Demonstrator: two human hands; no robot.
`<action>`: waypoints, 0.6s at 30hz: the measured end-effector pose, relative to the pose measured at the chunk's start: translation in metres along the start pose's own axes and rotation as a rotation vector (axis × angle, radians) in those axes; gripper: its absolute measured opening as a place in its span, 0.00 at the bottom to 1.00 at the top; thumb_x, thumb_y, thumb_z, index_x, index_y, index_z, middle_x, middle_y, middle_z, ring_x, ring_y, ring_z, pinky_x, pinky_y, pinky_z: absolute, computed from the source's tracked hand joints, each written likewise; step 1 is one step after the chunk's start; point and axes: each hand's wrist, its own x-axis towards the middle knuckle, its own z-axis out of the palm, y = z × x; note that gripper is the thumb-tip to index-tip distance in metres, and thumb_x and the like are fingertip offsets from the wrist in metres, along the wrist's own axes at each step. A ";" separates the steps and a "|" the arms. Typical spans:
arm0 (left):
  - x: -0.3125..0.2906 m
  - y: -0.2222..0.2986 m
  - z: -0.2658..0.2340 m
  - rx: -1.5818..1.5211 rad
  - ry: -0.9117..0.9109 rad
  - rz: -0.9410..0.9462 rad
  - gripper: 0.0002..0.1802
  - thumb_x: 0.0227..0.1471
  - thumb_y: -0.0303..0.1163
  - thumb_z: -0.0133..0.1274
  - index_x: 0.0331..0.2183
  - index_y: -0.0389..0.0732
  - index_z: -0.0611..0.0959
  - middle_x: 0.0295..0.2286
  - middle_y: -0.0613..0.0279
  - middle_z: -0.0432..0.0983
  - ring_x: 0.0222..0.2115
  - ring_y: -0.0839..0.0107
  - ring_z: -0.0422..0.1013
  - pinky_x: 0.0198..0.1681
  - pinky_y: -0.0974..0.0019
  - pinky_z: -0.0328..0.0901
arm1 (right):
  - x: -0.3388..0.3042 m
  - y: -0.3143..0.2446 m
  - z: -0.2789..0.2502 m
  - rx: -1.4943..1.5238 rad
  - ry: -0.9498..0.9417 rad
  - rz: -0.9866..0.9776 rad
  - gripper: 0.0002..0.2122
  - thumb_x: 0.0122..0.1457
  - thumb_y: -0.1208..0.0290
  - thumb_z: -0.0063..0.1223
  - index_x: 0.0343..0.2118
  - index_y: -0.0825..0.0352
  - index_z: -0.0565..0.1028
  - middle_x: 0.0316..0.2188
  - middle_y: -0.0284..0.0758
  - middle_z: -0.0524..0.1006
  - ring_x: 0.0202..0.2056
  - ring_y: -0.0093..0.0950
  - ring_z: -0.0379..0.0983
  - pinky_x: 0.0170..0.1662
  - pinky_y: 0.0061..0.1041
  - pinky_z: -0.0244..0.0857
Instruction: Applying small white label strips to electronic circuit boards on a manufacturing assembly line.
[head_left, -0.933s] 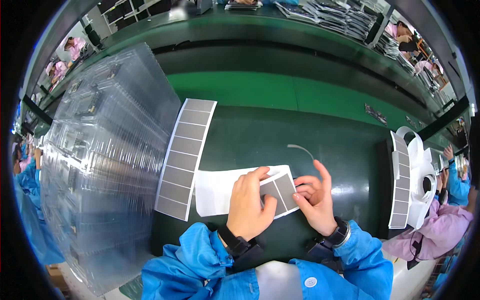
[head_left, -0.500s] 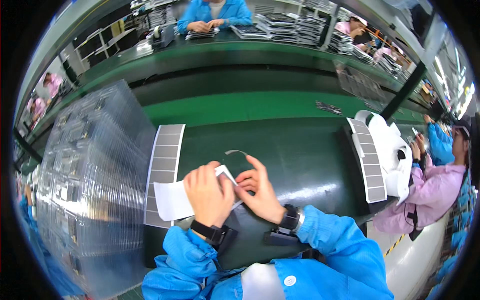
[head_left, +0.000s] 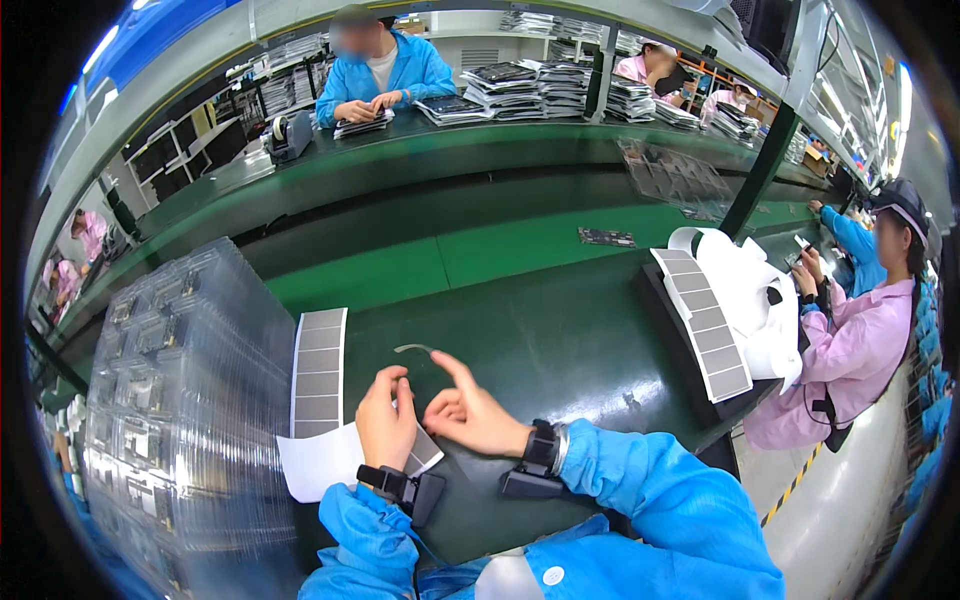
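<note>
My left hand (head_left: 387, 422) is closed, its fingers curled up toward the thumb; whatever they pinch is hidden from me. A label sheet with a white end (head_left: 318, 462) left of that hand and grey labels (head_left: 425, 456) at its right passes under or behind the hand. Close by on the right, my right hand (head_left: 478, 412) has its index finger stretched out and its other fingers curled. A thin, curved, pale strip (head_left: 412, 349) clings to the tip of that index finger. Another sheet of grey labels (head_left: 319, 375) lies on the green table (head_left: 530, 345) beyond my left hand.
A tall stack of clear plastic trays (head_left: 180, 400) stands at my left. At the right, a label sheet (head_left: 705, 325) rests on a dark box beside loose white backing paper (head_left: 735, 290). A small dark board (head_left: 606, 237) lies farther back. Co-workers sit across and at the right.
My view has tilted up and turned. My hands have come slightly apart, and the label sheet between them is lower. The strip remains on my right index fingertip.
</note>
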 end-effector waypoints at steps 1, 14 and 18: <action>0.001 0.009 -0.001 0.000 -0.038 -0.064 0.07 0.57 0.30 0.48 0.36 0.41 0.78 0.17 0.59 0.74 0.19 0.59 0.73 0.25 0.60 0.65 | 0.007 0.006 -0.016 -0.086 0.046 -0.091 0.41 0.55 0.80 0.54 0.65 0.61 0.38 0.29 0.35 0.75 0.31 0.21 0.73 0.36 0.20 0.69; -0.009 0.020 0.008 -0.158 -0.175 -0.162 0.05 0.55 0.30 0.51 0.34 0.40 0.79 0.18 0.56 0.75 0.20 0.61 0.74 0.24 0.64 0.66 | 0.074 -0.013 -0.302 -1.431 0.986 -0.042 0.51 0.46 0.65 0.65 0.67 0.57 0.37 0.47 0.50 0.71 0.51 0.45 0.66 0.54 0.45 0.56; -0.010 0.020 0.008 -0.130 -0.202 -0.151 0.05 0.55 0.30 0.51 0.34 0.42 0.79 0.20 0.55 0.76 0.21 0.60 0.75 0.25 0.64 0.67 | 0.082 -0.018 -0.300 -1.288 0.926 0.076 0.49 0.47 0.66 0.64 0.67 0.57 0.40 0.39 0.46 0.77 0.38 0.46 0.75 0.42 0.41 0.67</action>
